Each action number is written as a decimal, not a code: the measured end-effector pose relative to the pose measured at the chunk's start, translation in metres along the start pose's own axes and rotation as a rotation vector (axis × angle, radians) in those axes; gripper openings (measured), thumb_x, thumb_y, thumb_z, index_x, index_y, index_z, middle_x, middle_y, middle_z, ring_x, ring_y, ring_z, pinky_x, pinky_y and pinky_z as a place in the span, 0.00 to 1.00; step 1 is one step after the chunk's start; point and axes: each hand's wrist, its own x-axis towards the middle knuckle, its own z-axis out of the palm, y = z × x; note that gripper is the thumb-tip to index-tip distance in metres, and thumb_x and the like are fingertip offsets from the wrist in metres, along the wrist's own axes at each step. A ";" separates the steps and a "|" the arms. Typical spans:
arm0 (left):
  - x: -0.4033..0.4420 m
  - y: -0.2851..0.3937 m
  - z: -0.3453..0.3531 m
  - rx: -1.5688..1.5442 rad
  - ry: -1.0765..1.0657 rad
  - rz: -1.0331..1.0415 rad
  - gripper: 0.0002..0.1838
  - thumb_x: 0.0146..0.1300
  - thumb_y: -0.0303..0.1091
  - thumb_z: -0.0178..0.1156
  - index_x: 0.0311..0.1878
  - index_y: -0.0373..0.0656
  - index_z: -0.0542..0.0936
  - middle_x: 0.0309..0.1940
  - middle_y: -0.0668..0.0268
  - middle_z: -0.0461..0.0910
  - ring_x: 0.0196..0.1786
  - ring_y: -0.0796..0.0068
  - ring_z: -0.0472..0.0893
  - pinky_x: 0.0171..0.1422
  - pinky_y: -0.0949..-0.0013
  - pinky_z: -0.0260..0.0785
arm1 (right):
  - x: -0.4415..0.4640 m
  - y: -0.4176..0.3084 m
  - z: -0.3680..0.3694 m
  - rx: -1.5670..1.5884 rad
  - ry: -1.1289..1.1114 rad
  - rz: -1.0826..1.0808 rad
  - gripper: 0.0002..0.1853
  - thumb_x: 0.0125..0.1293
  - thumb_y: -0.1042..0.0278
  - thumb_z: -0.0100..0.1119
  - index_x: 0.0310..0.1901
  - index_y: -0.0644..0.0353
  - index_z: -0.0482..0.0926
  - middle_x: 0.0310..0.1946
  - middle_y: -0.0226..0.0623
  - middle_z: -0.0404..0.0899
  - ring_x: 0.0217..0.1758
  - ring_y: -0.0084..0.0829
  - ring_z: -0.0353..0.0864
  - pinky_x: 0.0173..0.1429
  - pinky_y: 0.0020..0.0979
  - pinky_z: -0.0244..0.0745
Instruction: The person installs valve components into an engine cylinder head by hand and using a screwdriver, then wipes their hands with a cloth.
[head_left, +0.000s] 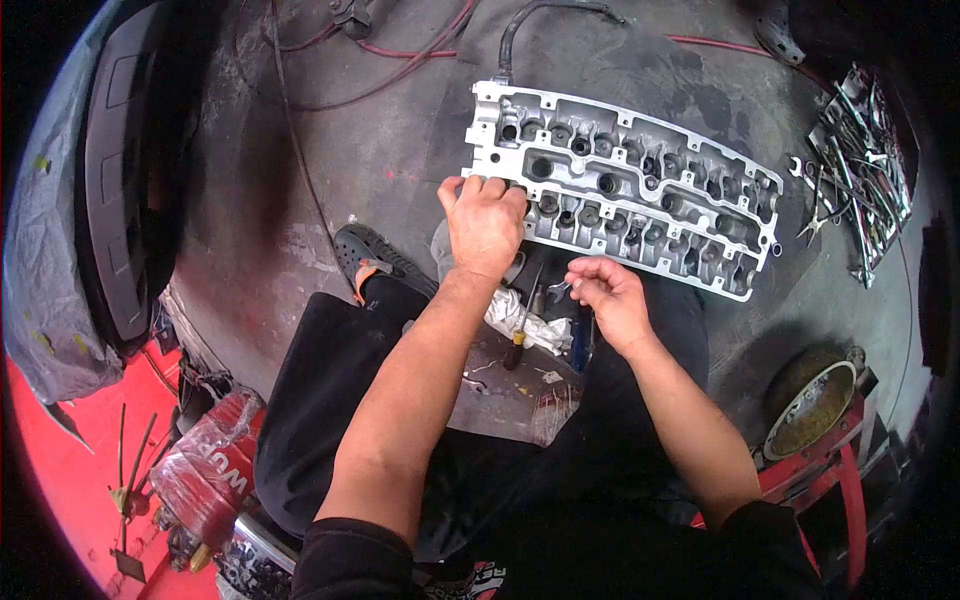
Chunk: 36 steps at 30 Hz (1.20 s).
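Observation:
A silver metal cylinder head with rows of round bores lies tilted across the view. My left hand rests on its left end, the fingers curled over the edge; what they grip beneath is hidden. Just below the part's lower edge, my right hand pinches a small wrench, its open jaw showing left of the fingertips. Between my legs are a white cloth and a screwdriver with a yellow and dark handle.
Many wrenches and pliers are heaped at the right. A round metal pan stands on a red frame at lower right. A black hose runs behind the metal part. At left are a dark panel and a plastic-wrapped red object.

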 end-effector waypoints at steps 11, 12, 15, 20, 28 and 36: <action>-0.001 -0.002 -0.004 -0.020 -0.016 0.048 0.02 0.53 0.31 0.66 0.27 0.50 0.82 0.28 0.68 0.76 0.41 0.63 0.77 0.61 0.47 0.59 | -0.002 0.000 -0.002 -0.015 0.046 0.036 0.11 0.68 0.80 0.60 0.51 0.65 0.82 0.41 0.33 0.85 0.39 0.21 0.81 0.45 0.24 0.77; 0.000 -0.002 -0.004 -0.020 -0.018 0.047 0.02 0.53 0.31 0.66 0.27 0.50 0.82 0.28 0.68 0.76 0.41 0.63 0.77 0.61 0.47 0.59 | -0.001 -0.001 -0.002 -0.015 0.046 0.038 0.11 0.68 0.80 0.60 0.51 0.65 0.82 0.41 0.33 0.85 0.39 0.21 0.81 0.45 0.24 0.77; 0.000 -0.001 -0.004 -0.019 -0.018 0.042 0.02 0.53 0.30 0.65 0.26 0.49 0.82 0.28 0.68 0.76 0.41 0.63 0.77 0.61 0.47 0.59 | -0.002 -0.003 -0.002 -0.024 0.040 0.037 0.10 0.68 0.81 0.59 0.50 0.65 0.82 0.41 0.34 0.85 0.39 0.21 0.81 0.45 0.24 0.77; 0.000 -0.002 -0.001 -0.039 -0.014 0.040 0.02 0.53 0.31 0.65 0.26 0.50 0.82 0.27 0.68 0.76 0.41 0.63 0.77 0.60 0.47 0.60 | -0.001 -0.001 -0.002 -0.025 0.044 0.020 0.10 0.68 0.81 0.59 0.50 0.67 0.82 0.42 0.34 0.84 0.40 0.21 0.81 0.47 0.25 0.78; 0.001 -0.001 -0.002 -0.018 -0.026 0.041 0.03 0.53 0.31 0.61 0.27 0.49 0.83 0.29 0.67 0.78 0.43 0.64 0.78 0.64 0.44 0.59 | -0.002 -0.005 -0.003 -0.050 0.044 0.009 0.10 0.68 0.83 0.58 0.50 0.67 0.82 0.42 0.34 0.84 0.44 0.22 0.83 0.50 0.25 0.79; 0.000 -0.001 -0.004 -0.013 -0.054 0.038 0.04 0.54 0.30 0.60 0.28 0.48 0.84 0.30 0.66 0.80 0.44 0.63 0.78 0.64 0.44 0.58 | -0.005 -0.006 -0.007 -0.020 0.067 0.014 0.10 0.68 0.81 0.60 0.49 0.65 0.82 0.42 0.34 0.85 0.41 0.21 0.81 0.47 0.24 0.78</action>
